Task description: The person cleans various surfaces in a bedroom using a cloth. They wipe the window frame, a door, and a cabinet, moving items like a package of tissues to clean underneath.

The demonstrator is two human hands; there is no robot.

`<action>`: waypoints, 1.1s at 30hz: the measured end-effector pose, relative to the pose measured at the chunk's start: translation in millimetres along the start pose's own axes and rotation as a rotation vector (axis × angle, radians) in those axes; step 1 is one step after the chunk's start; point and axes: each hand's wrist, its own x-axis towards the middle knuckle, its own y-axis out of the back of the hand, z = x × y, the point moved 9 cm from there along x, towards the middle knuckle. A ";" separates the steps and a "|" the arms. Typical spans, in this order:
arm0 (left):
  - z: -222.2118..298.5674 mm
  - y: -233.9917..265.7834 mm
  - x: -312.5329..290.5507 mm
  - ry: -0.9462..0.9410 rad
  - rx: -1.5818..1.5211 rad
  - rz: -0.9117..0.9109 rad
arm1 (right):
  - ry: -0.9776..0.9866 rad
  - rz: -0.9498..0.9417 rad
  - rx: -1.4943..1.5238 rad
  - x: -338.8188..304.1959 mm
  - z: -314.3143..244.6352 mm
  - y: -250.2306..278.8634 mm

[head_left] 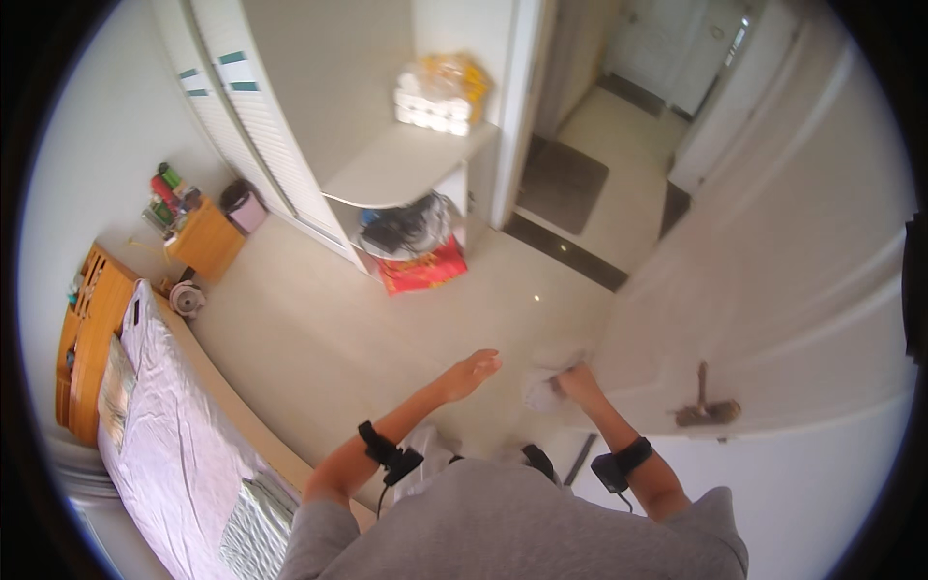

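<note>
My right hand (577, 384) is closed on a bunched white cloth (543, 391), just beside the inner face of the open white door (754, 290). Motion smears the cloth's outline, and it seems to be near or against the door; contact cannot be made out. In front of my body, my left hand (472, 375) hangs in the air over the floor, its fingers stretched out and holding nothing. A lever handle (708, 411) sits on the door, to the right of my right forearm.
A bed with a pale lilac sheet (174, 406) stands at the left. Ahead are corner shelves (416, 174) with wrapped paper rolls (440, 97) and a red bag (425, 269) below. Farther left is a small wooden cabinet (208, 242). The doorway shows a dark mat (565, 184).
</note>
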 end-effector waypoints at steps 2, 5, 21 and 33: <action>-31.8 45.5 -27.4 0.096 -0.187 0.081 | 0.157 -0.099 0.028 21.6 -79.0 -58.9; -53.1 127.6 -55.6 0.035 -0.365 0.234 | 0.322 -0.454 0.010 35.8 -169.2 -173.3; -33.1 341.0 -79.7 -0.218 -0.451 0.445 | -0.062 -0.877 1.036 124.1 -268.0 -338.5; 69.8 623.4 -29.0 -0.458 0.624 1.183 | 0.592 -0.893 1.208 328.7 -513.2 -290.9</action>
